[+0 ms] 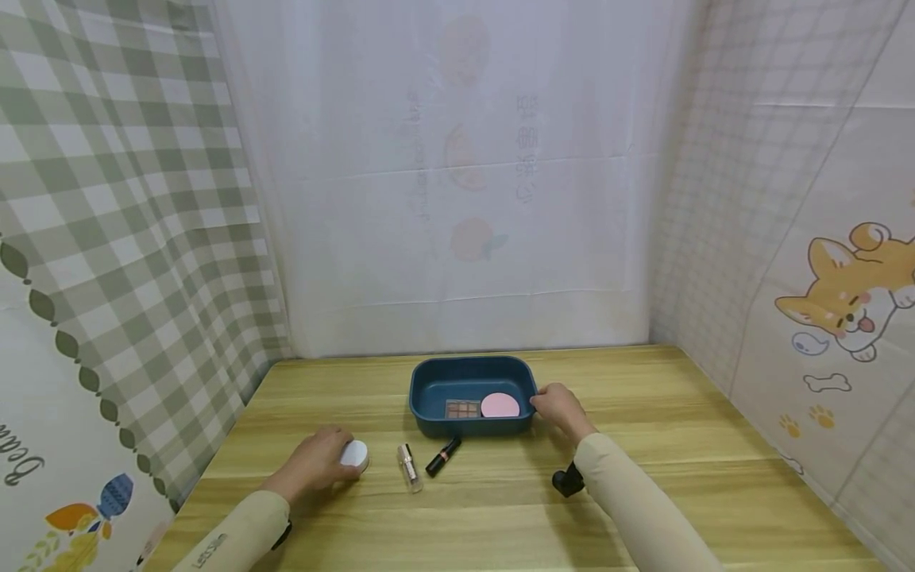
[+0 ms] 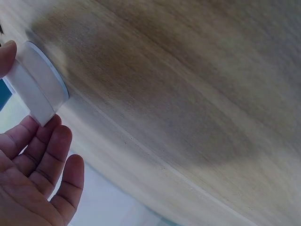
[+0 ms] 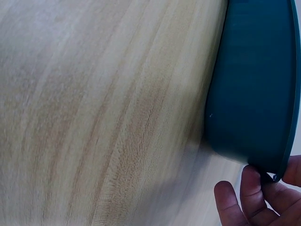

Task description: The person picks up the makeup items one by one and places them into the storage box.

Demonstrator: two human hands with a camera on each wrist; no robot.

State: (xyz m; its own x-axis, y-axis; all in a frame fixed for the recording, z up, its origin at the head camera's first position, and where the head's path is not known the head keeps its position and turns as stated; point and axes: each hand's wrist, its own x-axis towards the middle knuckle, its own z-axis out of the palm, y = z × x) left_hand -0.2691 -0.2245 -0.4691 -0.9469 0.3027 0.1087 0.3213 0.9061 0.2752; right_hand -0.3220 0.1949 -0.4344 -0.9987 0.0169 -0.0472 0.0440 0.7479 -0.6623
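Observation:
My left hand grips a small round white container low over the table, left of the other makeup. In the left wrist view the thumb and fingertips pinch the white container by its sides. My right hand pinches the right rim of a dark blue plastic bin. From the right wrist, the thumb and fingers show at the rim of the bin. Inside the bin lie a palette of brown shades and a round pink item.
Between the left hand and the bin lie a clear-and-pinkish cosmetic tube and a black lipstick tube. The wooden table ends at a white curtain behind; a green checked cloth hangs at the left.

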